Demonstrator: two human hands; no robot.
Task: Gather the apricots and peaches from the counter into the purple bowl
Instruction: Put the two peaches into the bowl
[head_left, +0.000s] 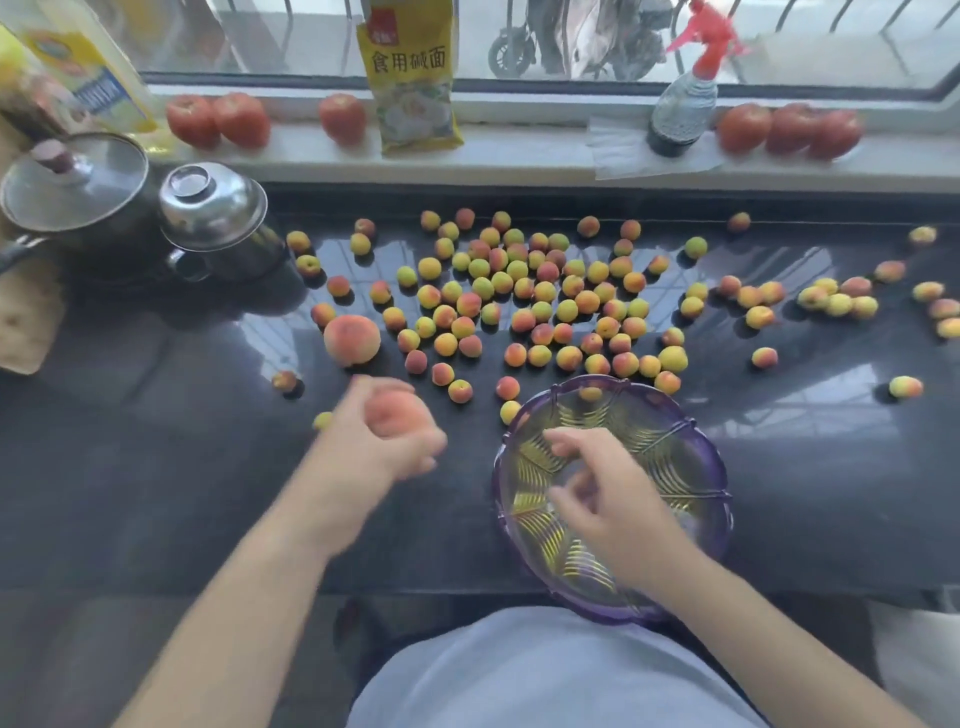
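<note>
Seeing left hand (387, 436) above dark counter (156, 467), fingers curled round peach (393, 414), left of purple bowl (613, 499). My right hand (605, 493) hovers over bowl, fingers loose and spread, holding nothing I can see. Second peach (352, 339) and many apricots (540, 291) lie scattered on counter behind bowl.

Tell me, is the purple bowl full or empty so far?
Nearly empty: the purple bowl shows its ribbed bottom bare, with perhaps one apricot at its far rim. The right hand hides part of it.
</note>
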